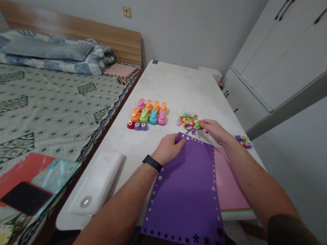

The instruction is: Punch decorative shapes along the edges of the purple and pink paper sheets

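My left hand (pixel 170 149), with a dark band on its wrist, pinches the top left corner of a purple sheet (pixel 187 190). Small punched shapes such as hearts, stars and flowers run along the sheet's edges, and its lower end hangs past the table edge over my lap. In my right hand (pixel 212 130) is a small green craft punch (pixel 197 125), mostly covered by the fingers. It is at the right side of a pile of colourful paper cutouts (pixel 187 119), just beyond the sheet's top edge. Purple cutouts lie at the near side of that pile.
Several coloured craft punches (pixel 148 115) stand in rows left of the pile. More small punches (pixel 244 142) sit at the table's right edge. Pink paper (pixel 229 183) lies under my right arm. A white device (pixel 96 183) rests at front left; a bed (pixel 37 106) adjoins the white table (pixel 179 81).
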### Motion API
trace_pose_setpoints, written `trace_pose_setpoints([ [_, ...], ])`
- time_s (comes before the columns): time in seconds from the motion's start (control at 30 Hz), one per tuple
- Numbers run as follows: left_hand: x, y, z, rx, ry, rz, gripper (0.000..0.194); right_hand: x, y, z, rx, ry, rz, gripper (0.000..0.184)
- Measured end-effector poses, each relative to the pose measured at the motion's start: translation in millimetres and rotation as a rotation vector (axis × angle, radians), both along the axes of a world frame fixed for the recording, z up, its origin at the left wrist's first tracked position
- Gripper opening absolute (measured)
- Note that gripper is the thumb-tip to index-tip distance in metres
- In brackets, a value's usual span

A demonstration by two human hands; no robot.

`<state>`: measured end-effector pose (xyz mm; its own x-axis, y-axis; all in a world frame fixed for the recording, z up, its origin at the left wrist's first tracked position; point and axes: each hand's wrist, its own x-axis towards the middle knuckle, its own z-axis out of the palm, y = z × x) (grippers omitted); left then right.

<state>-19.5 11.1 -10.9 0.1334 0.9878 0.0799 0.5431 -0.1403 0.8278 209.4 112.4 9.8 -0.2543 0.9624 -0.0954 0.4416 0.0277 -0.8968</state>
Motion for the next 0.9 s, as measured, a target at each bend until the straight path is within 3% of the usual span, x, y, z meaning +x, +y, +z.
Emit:
trace_pose_setpoints([
  [0.1, 0.1, 0.3, -1.9, 0.011, -0.012, -0.006, 0.031, -5.0, -1.1, 5.1, 0.040, -0.002, 0.016, 0.043],
  [0.23, 0.0, 1.3, -6.3, 0.020, -0.017, -0.011, 0.031, -26.8, -4.5, 14.7, 0.108, 0.003, 0.144, 0.038],
  [0.43, 0.0, 2.1, -11.3, 0.014, 0.006, -0.016, 0.032, -87.6, -7.4, 20.4, 0.248, -0.137, 0.191, 0.038],
  [0.63, 3.9, 2.0, -13.8, 0.103, -0.108, -0.032, 0.037, -150.0, -15.1, 30.9, 0.453, -0.407, 0.430, 0.019],
  [0.73, 4.6, 0.4, -14.4, 0.131, -0.133, -0.033, 0.047, -174.5, -15.3, 29.6, 0.456, -0.540, 0.458, 0.016],
  [0.9, 1.5, 1.8, -18.2, 0.113, 0.021, -0.048, 0.041, -199.6, -11.6, 16.0, 0.496, -0.680, 0.476, 0.020],
])
